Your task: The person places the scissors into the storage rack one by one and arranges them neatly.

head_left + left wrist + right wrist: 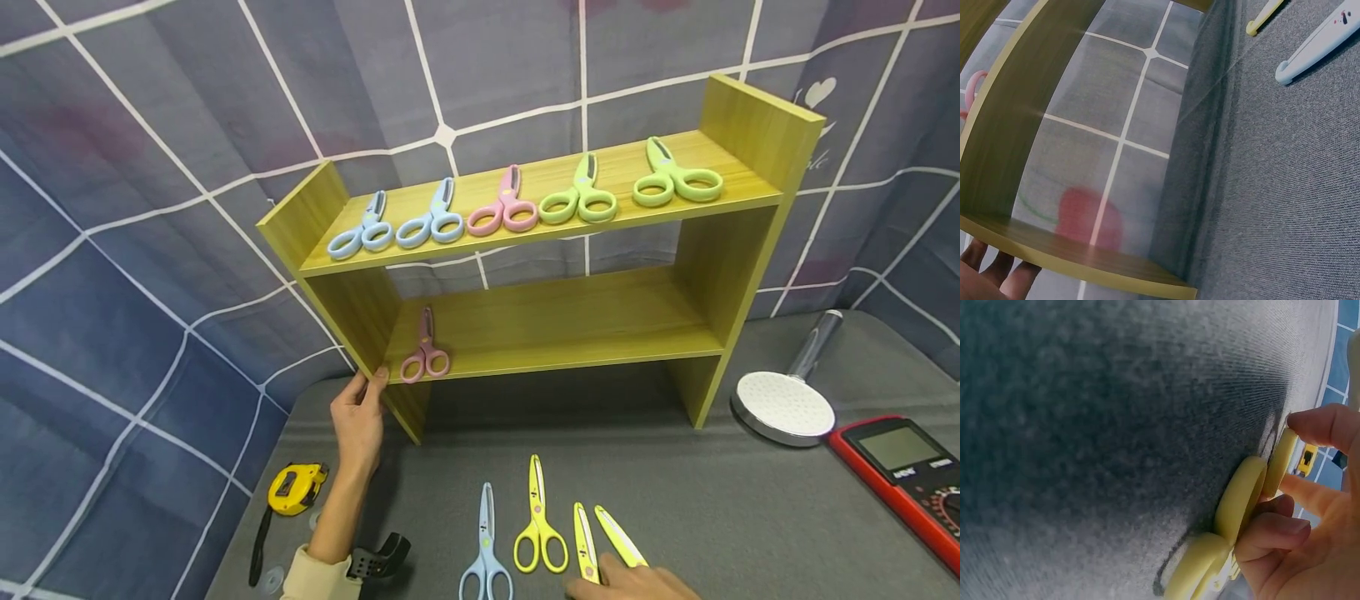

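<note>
My left hand (358, 425) grips the left side panel of a wooden shelf (555, 329) at the lower board; in the left wrist view its fingers (1019, 278) lie against the panel's outer side. On the grey cloth at the bottom of the head view, my right hand (626, 581) is at two pairs of yellow scissors (586, 546), whose blades point away. The right wrist view has thumb and fingers around a yellow handle loop (1280, 464), more loops (1241, 497) beside it. To the left lie another yellow pair (538, 529) and blue scissors (487, 542).
Blue, pink and green scissors (577, 196) line the upper board. Pink scissors (425, 354) lie at the lower board's left end. A yellow tape measure (294, 489) is left of my forearm; a shower head (783, 408) and a red multimeter (900, 467) are at right.
</note>
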Motion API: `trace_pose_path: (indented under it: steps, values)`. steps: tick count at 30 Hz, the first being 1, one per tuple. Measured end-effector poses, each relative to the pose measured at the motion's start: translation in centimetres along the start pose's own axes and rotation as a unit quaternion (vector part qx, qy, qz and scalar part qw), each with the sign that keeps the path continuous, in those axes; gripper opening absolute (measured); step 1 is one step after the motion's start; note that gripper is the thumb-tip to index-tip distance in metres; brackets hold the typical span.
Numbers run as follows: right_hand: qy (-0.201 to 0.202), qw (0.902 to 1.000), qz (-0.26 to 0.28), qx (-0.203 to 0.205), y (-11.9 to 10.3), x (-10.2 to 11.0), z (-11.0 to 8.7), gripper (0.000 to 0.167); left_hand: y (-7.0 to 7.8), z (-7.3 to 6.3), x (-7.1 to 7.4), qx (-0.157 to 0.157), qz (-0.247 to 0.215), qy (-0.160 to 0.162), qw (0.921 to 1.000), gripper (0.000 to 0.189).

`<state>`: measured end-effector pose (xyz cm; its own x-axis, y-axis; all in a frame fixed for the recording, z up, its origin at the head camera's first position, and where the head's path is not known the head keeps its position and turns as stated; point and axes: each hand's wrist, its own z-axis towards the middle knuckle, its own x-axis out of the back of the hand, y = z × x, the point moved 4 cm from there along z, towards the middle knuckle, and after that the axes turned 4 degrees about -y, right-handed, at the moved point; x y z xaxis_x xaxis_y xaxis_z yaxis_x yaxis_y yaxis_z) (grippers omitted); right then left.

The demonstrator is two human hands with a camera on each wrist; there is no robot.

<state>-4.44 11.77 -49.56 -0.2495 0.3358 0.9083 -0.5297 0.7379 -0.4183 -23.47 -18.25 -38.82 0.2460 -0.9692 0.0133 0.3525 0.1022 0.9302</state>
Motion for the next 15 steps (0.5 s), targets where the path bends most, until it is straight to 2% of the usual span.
trace_pose_path:
  steps: [2,5,9,12,15]
  values:
    - [0.008,0.9999,0.002,0.009,0.0,0.1,0.0,0.014,0.1,0.0,0.0,-0.001,0.001,0.001,1.0000,0.028]
    - [0.048,0.9986,0.009,0.022,-0.1,0.3,-0.2,0.016,0.0,0.0,0.0,-0.002,0.000,0.000,1.0000,0.030]
    - [0.104,0.9926,0.044,0.045,0.1,0.7,-0.5,0.017,0.0,0.0,0.0,-0.003,0.005,0.000,1.0000,0.030]
    - [0.117,0.9878,0.075,0.069,0.2,1.5,-0.5,0.020,-0.1,0.0,-0.1,-0.002,0.000,0.001,1.0000,0.029]
    - [0.112,0.9838,0.102,0.095,-0.3,3.1,0.2,0.033,-0.3,0.0,-0.1,-0.003,-0.011,0.002,0.9999,0.029]
